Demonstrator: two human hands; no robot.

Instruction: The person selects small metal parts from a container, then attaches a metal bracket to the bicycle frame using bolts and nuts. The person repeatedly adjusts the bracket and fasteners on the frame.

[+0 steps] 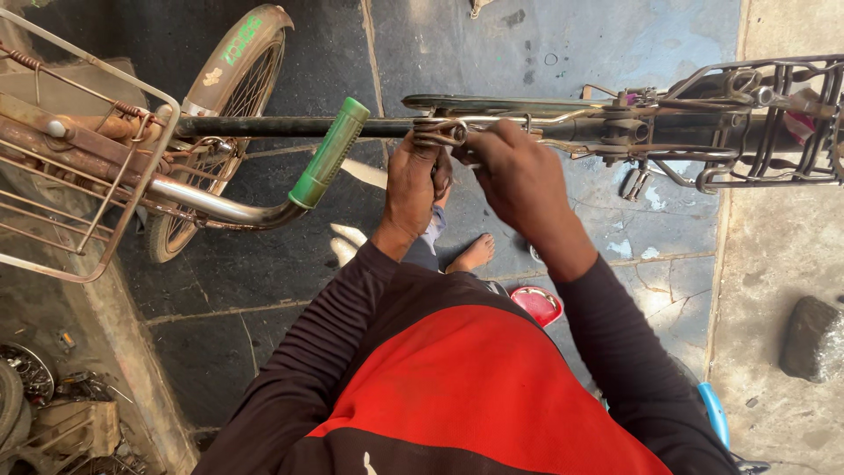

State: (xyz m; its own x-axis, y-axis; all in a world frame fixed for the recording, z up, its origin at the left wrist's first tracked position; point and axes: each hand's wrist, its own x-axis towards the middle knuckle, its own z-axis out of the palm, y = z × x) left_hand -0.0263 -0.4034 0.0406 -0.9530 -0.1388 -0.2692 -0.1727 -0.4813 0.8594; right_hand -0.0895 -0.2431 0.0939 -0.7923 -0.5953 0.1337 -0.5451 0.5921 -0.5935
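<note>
Wearer: dark ribbed sleeves and a red and black top fill the lower frame; both arms reach up to the bicycle frame.
Red dish [538, 303]: small, on the stone floor beside the right forearm, partly hidden by the sleeve.
Bare foot [475, 254]: on the dark tiles between the two forearms.
Left hand [411, 185]: fingers curled shut around the coiled metal spring fitting [440, 133] that hangs under the top tube; the grip comes from below.
Right hand [519, 176]: fingers bent and pressed together on the same fitting, just beside the left hand and touching it. Whether it pinches a separate small part cannot be told.
Spring fitting position: on the black top tube [290, 127], about mid-frame, between the handlebar and the rear rack.
Green handlebar grip [331, 152]: on the chromed bar, tilted, to the left of the left hand and apart from it.
Front basket [79, 149]: rusted wire, far left, mounted ahead of the bar.
Front wheel [224, 105]: with mudguard, beyond the basket, on the dark tiles.
Rear rack [774, 123]: metal, far right, well apart from both hands.
Rock [813, 339]: on the pale concrete at right.
Scrap parts [53, 413]: heaped in the lower left corner.
</note>
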